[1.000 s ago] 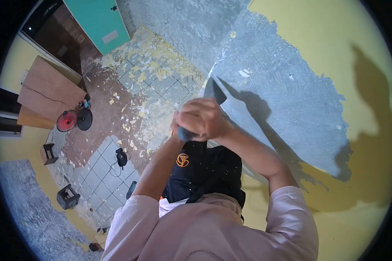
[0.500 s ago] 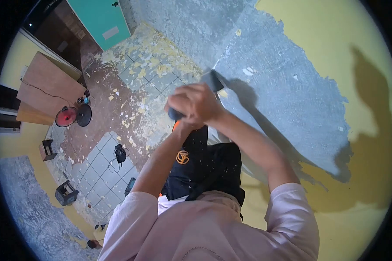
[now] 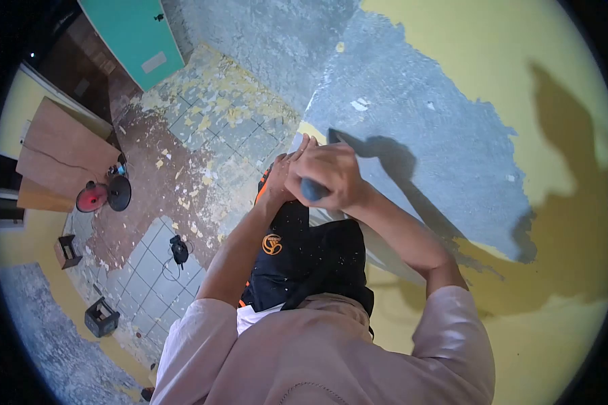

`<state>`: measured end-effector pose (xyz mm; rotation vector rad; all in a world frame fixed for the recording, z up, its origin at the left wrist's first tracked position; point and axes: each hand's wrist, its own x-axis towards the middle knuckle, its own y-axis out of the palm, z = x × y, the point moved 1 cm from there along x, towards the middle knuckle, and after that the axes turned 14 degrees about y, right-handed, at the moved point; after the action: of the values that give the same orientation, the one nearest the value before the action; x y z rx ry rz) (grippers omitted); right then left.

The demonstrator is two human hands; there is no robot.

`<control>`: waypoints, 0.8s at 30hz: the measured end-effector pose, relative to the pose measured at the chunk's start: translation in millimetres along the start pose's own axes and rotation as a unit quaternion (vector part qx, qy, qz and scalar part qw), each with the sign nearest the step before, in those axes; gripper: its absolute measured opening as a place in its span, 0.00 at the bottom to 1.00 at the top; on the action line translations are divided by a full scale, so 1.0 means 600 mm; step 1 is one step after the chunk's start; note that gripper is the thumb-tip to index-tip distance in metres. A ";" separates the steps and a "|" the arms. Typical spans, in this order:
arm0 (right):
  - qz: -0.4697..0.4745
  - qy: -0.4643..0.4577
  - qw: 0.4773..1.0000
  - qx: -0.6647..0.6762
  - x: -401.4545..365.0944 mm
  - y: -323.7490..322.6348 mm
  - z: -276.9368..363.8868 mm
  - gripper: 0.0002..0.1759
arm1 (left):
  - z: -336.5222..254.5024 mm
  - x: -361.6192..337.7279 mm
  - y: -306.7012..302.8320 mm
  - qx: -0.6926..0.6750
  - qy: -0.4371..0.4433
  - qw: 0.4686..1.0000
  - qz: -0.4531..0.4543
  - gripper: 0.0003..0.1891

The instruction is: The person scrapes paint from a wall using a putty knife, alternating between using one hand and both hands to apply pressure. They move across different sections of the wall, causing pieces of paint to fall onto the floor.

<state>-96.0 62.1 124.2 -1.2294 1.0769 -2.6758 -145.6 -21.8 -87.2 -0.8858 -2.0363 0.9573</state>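
Observation:
My right hand [image 3: 332, 174] is closed around the blue handle of a scraper [image 3: 312, 191], held against the wall at the edge of a grey scraped patch [image 3: 419, 142]. My left hand [image 3: 277, 183] lies right beside it on the same tool, fingers pointing up toward the blade. The hands hide most of the blade. Yellow paint [image 3: 493, 54] covers the wall around the patch, with a small yellow remnant [image 3: 311, 130] just above my fingers. A black pouch with an orange logo [image 3: 297, 260] hangs at my chest.
Far below lies a tiled floor [image 3: 148, 277] strewn with yellow paint flakes. On it are a black power tool with a cord [image 3: 178, 250], a red disc and a dark disc [image 3: 103, 195], two small crates [image 3: 101, 316], wooden boards [image 3: 61, 152] and a teal door [image 3: 132, 37].
Both hands with the scraper went up and left along the wall, then came back down and right. The view has shifted slightly left.

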 end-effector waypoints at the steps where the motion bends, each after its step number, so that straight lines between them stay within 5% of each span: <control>1: 0.054 0.050 0.997 0.022 0.008 -0.003 -0.003 0.11 | -0.003 0.006 -0.013 0.005 0.018 1.000 -0.023 0.40; 2: -0.054 -0.047 0.997 -0.021 0.007 -0.002 0.017 0.11 | -0.001 0.015 -0.029 0.012 0.035 0.998 -0.049 0.41; 5: -0.075 -0.066 0.995 -0.010 0.007 -0.012 0.011 0.11 | 0.035 0.006 0.015 -0.092 0.073 0.989 -0.091 0.41; 6: -0.004 0.056 0.995 0.088 -0.007 -0.022 -0.007 0.12 | 0.042 0.008 0.025 -0.210 0.063 0.969 -0.111 0.40; 7: -0.009 0.051 0.995 0.085 -0.028 -0.033 -0.010 0.12 | 0.027 0.012 0.005 -0.207 0.070 0.970 -0.111 0.40; 9: -0.073 0.143 0.987 0.028 -0.082 -0.053 -0.010 0.12 | -0.009 0.006 -0.044 -0.083 -0.006 0.995 -0.046 0.38; 13: -0.157 0.322 0.933 -0.022 -0.230 -0.090 0.037 0.14 | 0.047 -0.092 -0.041 -0.254 -0.066 0.960 -0.101 0.27; 15: -0.206 0.398 0.893 -0.029 -0.323 -0.090 0.059 0.15 | 0.074 -0.173 -0.063 -0.241 -0.263 0.934 0.001 0.28; 17: -0.201 0.481 0.847 -0.099 -0.402 -0.099 0.102 0.16 | 0.140 -0.311 -0.016 -0.114 -0.286 0.948 0.087 0.29; 18: -0.199 0.486 0.846 -0.093 -0.444 -0.097 0.120 0.16 | 0.153 -0.367 -0.009 -0.063 -0.328 0.918 0.212 0.28; 19: -0.265 0.560 0.782 -0.077 -0.488 -0.093 0.132 0.16 | 0.153 -0.408 -0.004 -0.011 -0.361 0.871 0.332 0.27; 20: -0.330 0.624 0.706 -0.061 -0.511 -0.090 0.139 0.16 | 0.123 -0.439 0.004 0.048 -0.351 0.856 0.376 0.27; 21: -0.333 0.626 0.703 -0.058 -0.508 -0.086 0.149 0.16 | 0.093 -0.465 0.013 0.107 -0.338 0.836 0.418 0.27; 23: -0.440 0.654 0.616 0.024 -0.486 -0.074 0.170 0.17 | 0.074 -0.492 0.083 0.066 -0.141 0.751 0.641 0.28; 24: -0.425 0.638 0.642 0.023 -0.488 -0.071 0.164 0.17 | 0.093 -0.507 0.147 -0.030 -0.123 0.764 0.632 0.30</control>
<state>184.2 118.0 -1.3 0.7794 0.1911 -4.2814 -9.8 -241.2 -278.9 -2.3854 -1.4470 1.7291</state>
